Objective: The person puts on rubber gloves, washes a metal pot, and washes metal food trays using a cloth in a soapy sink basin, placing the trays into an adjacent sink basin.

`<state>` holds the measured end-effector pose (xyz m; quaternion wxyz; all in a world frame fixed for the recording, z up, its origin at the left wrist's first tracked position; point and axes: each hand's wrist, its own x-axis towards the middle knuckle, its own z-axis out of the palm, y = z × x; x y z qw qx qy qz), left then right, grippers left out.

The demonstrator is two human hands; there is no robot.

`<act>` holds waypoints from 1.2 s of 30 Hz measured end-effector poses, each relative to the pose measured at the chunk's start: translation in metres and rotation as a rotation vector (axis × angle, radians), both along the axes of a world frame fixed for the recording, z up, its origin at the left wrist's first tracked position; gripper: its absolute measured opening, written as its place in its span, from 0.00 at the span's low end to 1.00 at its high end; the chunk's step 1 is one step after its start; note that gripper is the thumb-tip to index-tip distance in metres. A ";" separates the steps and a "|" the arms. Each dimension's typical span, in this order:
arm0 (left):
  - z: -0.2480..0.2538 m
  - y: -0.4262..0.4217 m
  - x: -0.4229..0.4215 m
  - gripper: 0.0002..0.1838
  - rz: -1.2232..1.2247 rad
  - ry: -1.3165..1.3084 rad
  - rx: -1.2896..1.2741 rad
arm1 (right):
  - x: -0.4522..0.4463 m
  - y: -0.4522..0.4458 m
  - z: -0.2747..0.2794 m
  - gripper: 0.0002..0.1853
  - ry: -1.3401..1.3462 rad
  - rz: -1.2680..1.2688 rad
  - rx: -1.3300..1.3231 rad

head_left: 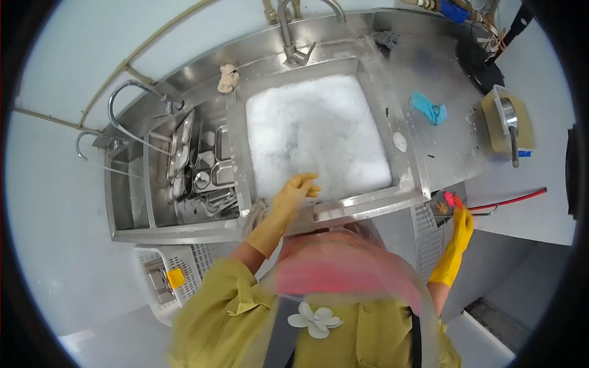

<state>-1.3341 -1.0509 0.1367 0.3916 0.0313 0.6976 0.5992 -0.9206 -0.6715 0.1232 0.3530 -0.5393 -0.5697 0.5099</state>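
Note:
My left hand point(297, 193), in a yellow rubber glove, hovers at the front edge of the sink basin point(402, 138). Its fingers are loosely bent and apart, with nothing in them. White foam point(319, 129) fills that basin and hides whatever lies under it. Off to the right, my right hand point(461, 230), in a brighter yellow glove, reaches down past the counter's front edge. Its fingers are closed at a crumpled pinkish-red piece point(453, 199) that looks like cloth. Small brownish scraps point(441, 208) lie beside it.
Metal compartment trays point(221, 175) stack in the left basin below a curved faucet point(126, 86). A light blue cloth point(428, 108), a tub point(496, 126) with a ladle point(510, 119) and a black pan point(475, 64) are at right. A red stick point(512, 199) juts out. A white basket point(153, 300) stands lower left.

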 end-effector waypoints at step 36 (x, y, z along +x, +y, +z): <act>-0.193 0.196 0.414 0.19 -0.633 -0.725 -0.458 | 0.643 -0.355 -0.164 0.24 0.279 -1.117 -0.560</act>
